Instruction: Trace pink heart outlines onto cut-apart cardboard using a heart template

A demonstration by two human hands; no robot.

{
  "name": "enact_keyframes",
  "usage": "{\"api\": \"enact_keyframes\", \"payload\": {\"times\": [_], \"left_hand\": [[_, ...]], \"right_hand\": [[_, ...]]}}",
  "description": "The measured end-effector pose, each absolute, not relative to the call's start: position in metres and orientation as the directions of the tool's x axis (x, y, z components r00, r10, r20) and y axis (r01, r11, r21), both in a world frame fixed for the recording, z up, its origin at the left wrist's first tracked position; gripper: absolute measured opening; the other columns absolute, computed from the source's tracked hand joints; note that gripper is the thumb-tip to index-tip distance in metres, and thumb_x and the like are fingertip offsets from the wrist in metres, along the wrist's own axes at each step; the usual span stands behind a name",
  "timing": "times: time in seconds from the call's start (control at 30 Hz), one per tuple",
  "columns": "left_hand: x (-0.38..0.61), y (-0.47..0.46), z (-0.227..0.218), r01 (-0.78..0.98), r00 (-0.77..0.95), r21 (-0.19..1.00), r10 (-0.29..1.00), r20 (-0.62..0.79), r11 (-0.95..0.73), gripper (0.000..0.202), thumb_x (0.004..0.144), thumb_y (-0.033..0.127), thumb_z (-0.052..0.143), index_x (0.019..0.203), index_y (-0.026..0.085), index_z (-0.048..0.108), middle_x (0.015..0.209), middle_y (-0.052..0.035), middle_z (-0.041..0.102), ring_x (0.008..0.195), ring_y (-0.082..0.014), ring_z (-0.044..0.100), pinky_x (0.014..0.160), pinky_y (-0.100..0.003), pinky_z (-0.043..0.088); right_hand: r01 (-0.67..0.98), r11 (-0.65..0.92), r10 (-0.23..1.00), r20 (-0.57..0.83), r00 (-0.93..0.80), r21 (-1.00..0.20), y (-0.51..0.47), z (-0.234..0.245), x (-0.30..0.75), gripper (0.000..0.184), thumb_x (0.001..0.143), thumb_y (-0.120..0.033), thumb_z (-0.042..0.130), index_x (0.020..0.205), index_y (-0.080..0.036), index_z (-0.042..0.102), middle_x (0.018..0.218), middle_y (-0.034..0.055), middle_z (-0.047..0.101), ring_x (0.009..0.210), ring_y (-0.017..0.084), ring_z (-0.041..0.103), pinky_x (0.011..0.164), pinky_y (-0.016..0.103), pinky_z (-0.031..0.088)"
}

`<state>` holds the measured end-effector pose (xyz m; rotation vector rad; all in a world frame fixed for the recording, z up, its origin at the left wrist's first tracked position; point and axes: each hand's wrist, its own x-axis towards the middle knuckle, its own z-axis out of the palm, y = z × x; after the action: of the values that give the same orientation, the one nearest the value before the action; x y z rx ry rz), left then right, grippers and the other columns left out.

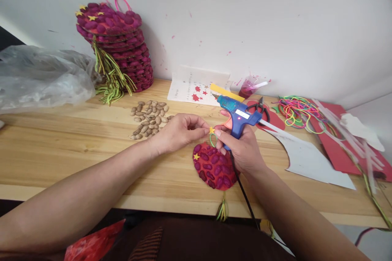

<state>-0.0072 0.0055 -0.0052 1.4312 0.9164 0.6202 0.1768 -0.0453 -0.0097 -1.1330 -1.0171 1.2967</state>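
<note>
Between the fingertips of my left hand (182, 132) is a small yellow star (211, 130). My right hand (245, 147) is wrapped round the handle of a blue glue gun (241, 116), its nozzle pointing up and left. My right thumb tip comes close to the star; whether it touches, I cannot tell. Just below both hands lies a round red disc (211, 167) covered in purple-painted peanuts. It bears one yellow star (196, 156) at its upper left, a green loop on top and a tassel (223, 210) hanging over the table's edge.
Loose peanuts (148, 118) lie left of my hands. Behind them stands a stack of purple discs (122, 49) beside a plastic bag (45, 77). A sheet with red stars (199, 85), a cup (249, 85), scissors (260, 108), coloured cords (301, 112) and glue sticks (346, 138) are further right.
</note>
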Motion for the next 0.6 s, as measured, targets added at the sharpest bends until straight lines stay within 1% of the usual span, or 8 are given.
{"api": "enact_keyframes", "payload": {"times": [0.17, 0.37, 0.6], "left_hand": [[-0.0071, 0.0055, -0.0049, 0.145, 0.557, 0.986, 0.816, -0.152, 0.084, 0.022, 0.08, 0.034, 0.068, 0.089, 0.014, 0.069, 0.073, 0.0022, 0.062, 0.064, -0.0081, 0.051, 0.061, -0.022, 0.037], [-0.0071, 0.0055, -0.0056, 0.135, 0.567, 0.987, 0.81, -0.148, 0.086, 0.024, 0.081, 0.036, 0.069, 0.089, 0.013, 0.069, 0.073, 0.0019, 0.063, 0.063, -0.0079, 0.051, 0.061, -0.021, 0.038], [-0.0069, 0.0059, -0.0069, 0.151, 0.546, 0.986, 0.826, -0.143, 0.071, 0.024, 0.08, 0.035, 0.07, 0.089, 0.013, 0.07, 0.074, 0.0017, 0.064, 0.064, -0.008, 0.052, 0.062, -0.021, 0.038]], "right_hand": [[-0.172, -0.044, 0.998, -0.05, 0.033, -0.984, -0.0449, -0.0092, 0.1769, 0.061, 0.078, -0.024, 0.078, 0.133, -0.025, 0.052, 0.083, -0.0032, 0.066, 0.045, 0.008, 0.056, 0.039, 0.02, 0.039], [-0.157, -0.027, 0.999, -0.033, 0.034, -0.987, -0.045, -0.0106, 0.1773, 0.059, 0.08, -0.024, 0.076, 0.134, -0.024, 0.052, 0.082, -0.0035, 0.065, 0.045, 0.008, 0.055, 0.039, 0.021, 0.04], [-0.154, -0.031, 0.995, -0.045, 0.088, -0.988, -0.0454, -0.0109, 0.177, 0.061, 0.079, -0.024, 0.076, 0.135, -0.025, 0.052, 0.079, -0.0054, 0.065, 0.044, 0.007, 0.054, 0.039, 0.02, 0.04]]}}
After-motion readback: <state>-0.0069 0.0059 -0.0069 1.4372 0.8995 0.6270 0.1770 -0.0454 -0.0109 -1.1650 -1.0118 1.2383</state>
